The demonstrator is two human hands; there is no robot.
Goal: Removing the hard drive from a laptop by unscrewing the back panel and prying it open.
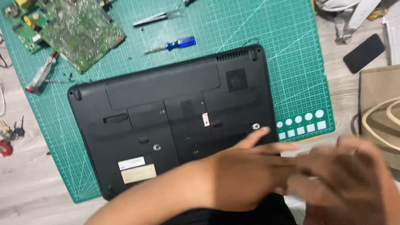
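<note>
A green cutting mat covers the table, with a green circuit board at its far left beside a red-handled screwdriver. Tweezers and a blue-handled screwdriver lie farther right. Off the mat, a black phone rests far right, and keys at the left edge.

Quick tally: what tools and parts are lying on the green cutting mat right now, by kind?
Laptop, underside up: 1
Screwdrivers: 2, blue-handled and clear with a red tip
Tweezers: 1
Circuit boards: 2, a large one and a smaller one
Total: 6
</note>
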